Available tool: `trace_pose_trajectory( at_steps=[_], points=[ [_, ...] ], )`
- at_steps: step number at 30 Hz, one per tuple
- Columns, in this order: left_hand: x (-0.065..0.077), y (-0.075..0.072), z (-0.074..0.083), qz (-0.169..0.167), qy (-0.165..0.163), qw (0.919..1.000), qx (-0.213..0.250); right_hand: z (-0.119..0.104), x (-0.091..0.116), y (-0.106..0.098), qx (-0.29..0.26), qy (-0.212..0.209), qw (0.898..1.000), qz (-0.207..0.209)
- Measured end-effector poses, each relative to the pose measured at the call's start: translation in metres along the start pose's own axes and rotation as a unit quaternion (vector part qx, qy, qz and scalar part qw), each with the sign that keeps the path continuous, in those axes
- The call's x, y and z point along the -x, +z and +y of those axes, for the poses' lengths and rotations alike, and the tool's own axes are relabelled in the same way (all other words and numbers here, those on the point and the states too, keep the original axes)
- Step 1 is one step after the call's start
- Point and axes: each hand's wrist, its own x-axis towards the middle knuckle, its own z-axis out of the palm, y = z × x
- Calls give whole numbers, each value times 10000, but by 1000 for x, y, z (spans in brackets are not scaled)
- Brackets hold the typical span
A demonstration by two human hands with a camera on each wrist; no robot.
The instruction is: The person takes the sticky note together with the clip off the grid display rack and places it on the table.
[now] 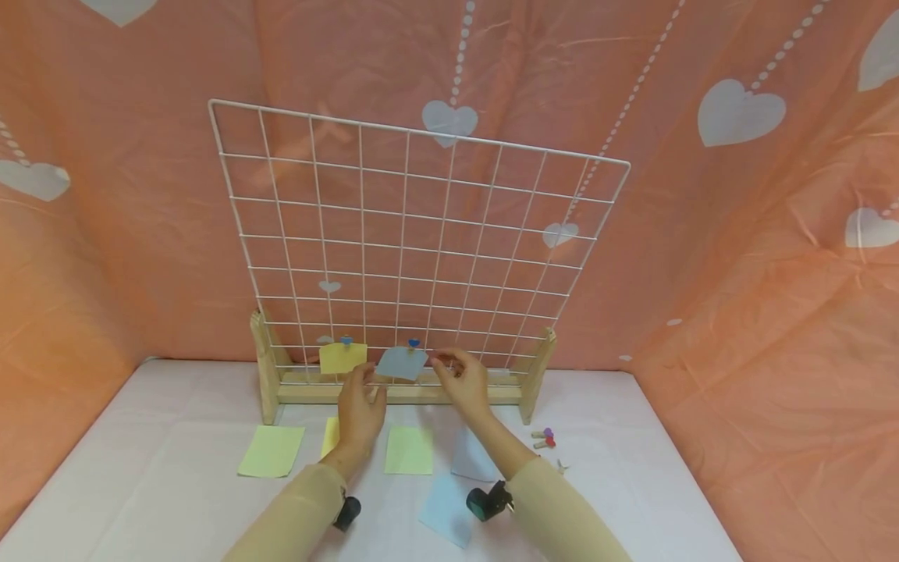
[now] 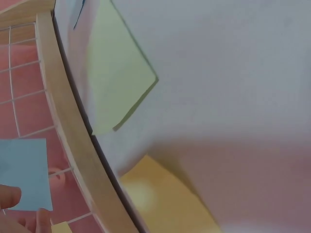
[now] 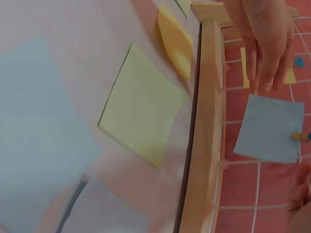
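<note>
A blue sticky note hangs on the white wire grid, held at its top edge by a wooden clip with a blue heart. My left hand is at the note's left edge, fingers extended; in the right wrist view its fingertips come close to the note. At the note's right edge is my right hand, its fingers loosely bent and nothing held between them. Left of the blue note, a yellow note hangs from a light blue clip.
Green note pads, a yellow-orange pad and blue notes lie on the white table. Purple and red heart clips lie at right. A wooden stand supports the grid; orange cloth surrounds the table.
</note>
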Motion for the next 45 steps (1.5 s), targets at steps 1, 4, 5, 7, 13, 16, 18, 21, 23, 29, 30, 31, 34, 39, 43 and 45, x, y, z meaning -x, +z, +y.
trace_pose_trajectory(
  at_steps=[1,4,5,7,13,16,18,21,23,29,30,31,34,39,43,45],
  points=[
    [-2,0,0,0,23,10000,18,-1,-1,2,-80,-27,10000,-10],
    [-6,1,1,-19,115,9999,-14,-5,-3,6,-294,-36,9995,-56],
    [-8,2,2,-28,127,9999,-27,-6,-3,7,-345,-4,9994,-77],
    [-10,2,2,-64,145,9999,-29,-9,-4,9,-357,46,9993,-124],
    [-16,2,3,-264,88,9996,-52,-13,-8,16,-96,199,9990,-380],
    [-18,1,4,-371,106,9992,-34,-17,-10,19,75,168,9980,-597],
    [-20,1,4,-447,144,9989,-13,-21,-12,20,209,166,9969,-737],
    [-22,1,5,-540,160,9984,-23,-24,-16,23,659,93,9941,-861],
    [-23,1,6,-590,113,9982,-62,-25,-17,25,954,37,9914,-896],
    [-26,1,8,-657,16,9972,-365,-27,-21,25,2112,-552,9721,-861],
    [-27,1,8,-657,-3,9970,-417,-27,-21,24,2352,-728,9657,-827],
    [-27,1,8,-655,-35,9968,-464,-27,-21,24,2610,-918,9579,-768],
    [-26,1,9,-639,-99,9964,-543,-27,-22,22,2950,-1281,9444,-680],
    [-25,1,11,-647,-144,9967,-458,-28,-24,21,3019,-1212,9434,-640],
    [-24,1,10,-643,-145,9972,-356,-28,-25,22,2796,-1078,9526,-528],
    [-24,1,8,-624,-102,9976,-285,-26,-26,22,2612,-1042,9587,-432]
  ],
)
